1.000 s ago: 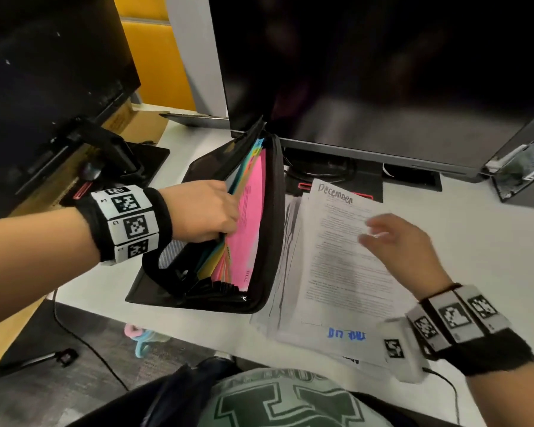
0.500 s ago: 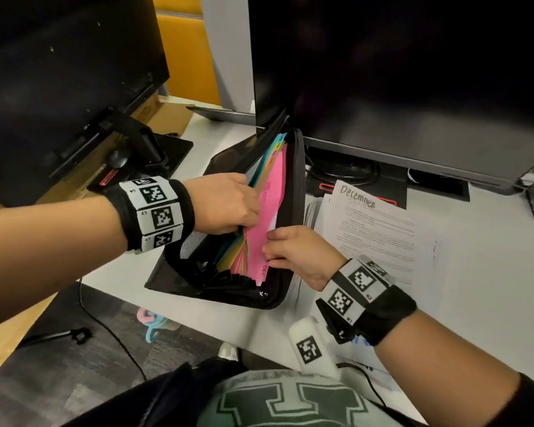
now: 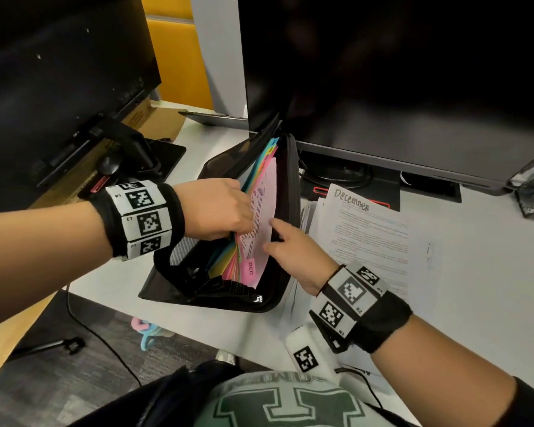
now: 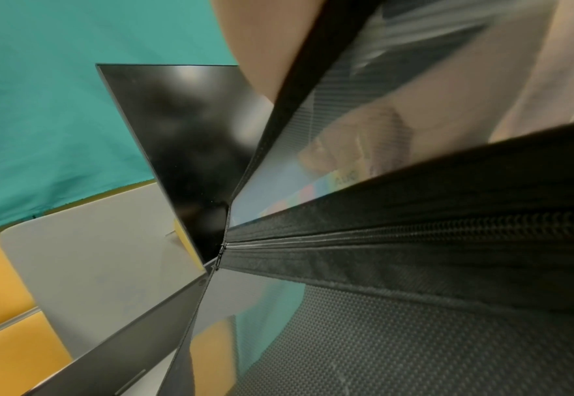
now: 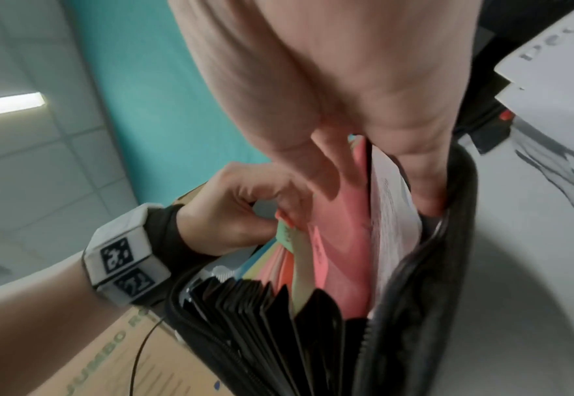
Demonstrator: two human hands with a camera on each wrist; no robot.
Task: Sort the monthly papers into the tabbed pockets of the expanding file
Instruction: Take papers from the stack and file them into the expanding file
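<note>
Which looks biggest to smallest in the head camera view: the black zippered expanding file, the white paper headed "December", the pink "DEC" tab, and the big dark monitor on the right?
1. Big dark monitor on the right
2. Black zippered expanding file and white "December" paper: they look about alike, and the right hand covers part of the paper, so no ranking.
3. Pink "DEC" tab

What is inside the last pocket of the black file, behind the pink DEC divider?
A printed white sheet stands behind the DEC divider, against the file's wall. Its lower part is hidden.
</note>
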